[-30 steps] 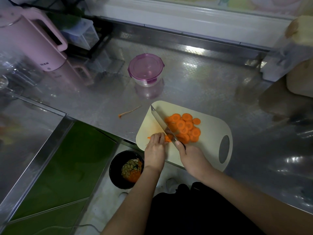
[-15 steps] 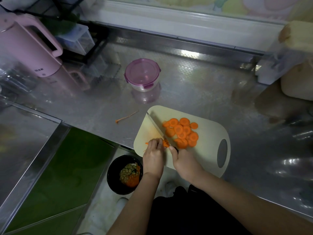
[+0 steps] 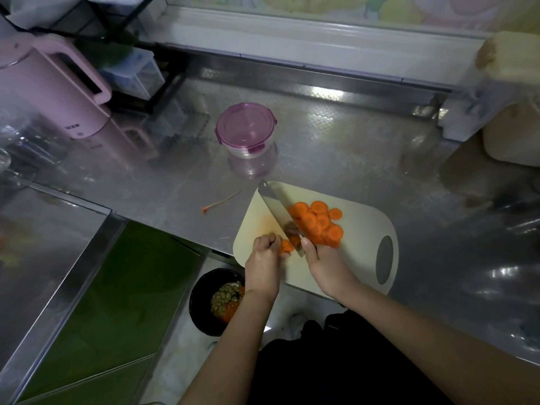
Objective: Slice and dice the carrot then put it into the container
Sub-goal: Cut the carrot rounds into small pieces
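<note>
Left hand (image 3: 264, 260) pinches the orange carrot stub (image 3: 285, 246) on the cream plastic cutting board (image 3: 362, 229). Right hand (image 3: 324, 263) grips the steel knife (image 3: 279, 210), blade just right of the stub. Round orange carrot slices (image 3: 317, 222) are heaped right of the blade. The lidded purple-rimmed clear container (image 3: 246, 130) stands farther back.

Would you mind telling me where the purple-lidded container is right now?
In the head view, the container sits on the steel counter, just behind the cutting board and right of the pink kettle.

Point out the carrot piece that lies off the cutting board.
The thin carrot strip on the counter, left of the cutting board; the round slices and the held stub lie on it.
</note>
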`<act>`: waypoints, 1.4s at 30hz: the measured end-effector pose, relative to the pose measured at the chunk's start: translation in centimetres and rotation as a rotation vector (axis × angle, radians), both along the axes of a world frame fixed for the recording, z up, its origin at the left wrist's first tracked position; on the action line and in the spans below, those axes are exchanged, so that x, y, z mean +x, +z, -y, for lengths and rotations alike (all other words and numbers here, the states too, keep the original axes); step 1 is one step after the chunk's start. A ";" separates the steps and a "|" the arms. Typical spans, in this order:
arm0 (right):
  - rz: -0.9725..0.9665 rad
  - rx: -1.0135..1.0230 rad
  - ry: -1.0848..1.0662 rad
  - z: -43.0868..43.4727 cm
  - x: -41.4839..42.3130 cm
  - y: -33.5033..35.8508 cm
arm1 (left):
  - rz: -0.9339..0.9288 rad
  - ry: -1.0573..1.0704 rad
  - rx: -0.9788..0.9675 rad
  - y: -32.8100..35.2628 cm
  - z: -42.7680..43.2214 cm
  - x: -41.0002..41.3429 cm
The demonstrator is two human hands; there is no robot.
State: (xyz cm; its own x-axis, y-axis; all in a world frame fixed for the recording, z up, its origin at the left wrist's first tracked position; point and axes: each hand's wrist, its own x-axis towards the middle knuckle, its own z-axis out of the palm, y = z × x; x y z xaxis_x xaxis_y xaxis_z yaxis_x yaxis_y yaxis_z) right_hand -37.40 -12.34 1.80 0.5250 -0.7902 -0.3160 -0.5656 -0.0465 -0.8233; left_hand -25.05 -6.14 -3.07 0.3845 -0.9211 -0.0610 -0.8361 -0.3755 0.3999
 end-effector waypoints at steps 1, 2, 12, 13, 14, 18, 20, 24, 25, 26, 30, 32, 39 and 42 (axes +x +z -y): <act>-0.006 0.012 -0.006 -0.1 -0.2 0.1 | -0.032 0.003 0.027 0.1 0.0 0.1; -0.035 0.034 -0.010 -0.3 -0.4 0.2 | -0.049 0.005 0.044 0.4 0.1 0.1; -0.120 0.021 0.040 -1.0 -1.2 1.2 | -0.061 -0.017 0.062 0.6 0.3 0.7; -0.130 0.023 0.041 -1.0 -1.2 1.2 | -0.061 -0.001 0.031 0.4 0.2 0.6; -0.136 0.025 0.039 -1.1 -1.3 1.1 | -0.073 0.019 -0.002 0.4 0.1 0.5; -0.157 0.037 0.036 -1.1 -1.3 0.8 | -0.152 0.076 -0.032 0.9 -0.1 0.0; -0.173 0.036 0.046 -1.1 -1.3 0.7 | -0.146 0.067 -0.031 1.0 -0.2 -0.2; -0.180 0.033 0.055 -1.2 -1.4 0.5 | -0.138 0.077 -0.046 0.8 -0.5 -0.5; -0.182 0.032 0.057 -1.2 -1.3 0.4 | -0.139 0.072 -0.041 0.7 -0.5 -0.4; -0.183 0.033 0.057 -1.1 -1.3 0.3 | -0.143 0.058 -0.023 0.6 -0.6 -0.3; -0.198 0.031 0.054 -1.1 -1.1 -0.1 | -0.130 0.024 0.027 0.6 -0.7 0.0; -0.209 0.040 0.047 -1.1 -0.9 -0.4 | -0.089 0.006 -0.022 0.7 -0.6 -0.2; -0.251 0.040 0.043 -0.9 -0.3 -1.2 | -0.055 0.035 -0.078 0.4 -0.4 -0.2; -0.270 0.021 0.031 -0.9 0.1 -1.2 | -0.072 0.044 -0.043 0.5 -0.2 -0.2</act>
State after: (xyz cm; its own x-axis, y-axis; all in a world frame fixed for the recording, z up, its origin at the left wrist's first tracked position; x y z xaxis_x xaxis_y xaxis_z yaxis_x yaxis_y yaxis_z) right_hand -37.35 -11.45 0.57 0.4430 -0.7670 -0.4641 -0.7637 -0.0517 -0.6435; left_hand -25.22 -5.93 -2.59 0.4205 -0.9058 -0.0511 -0.7877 -0.3925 0.4749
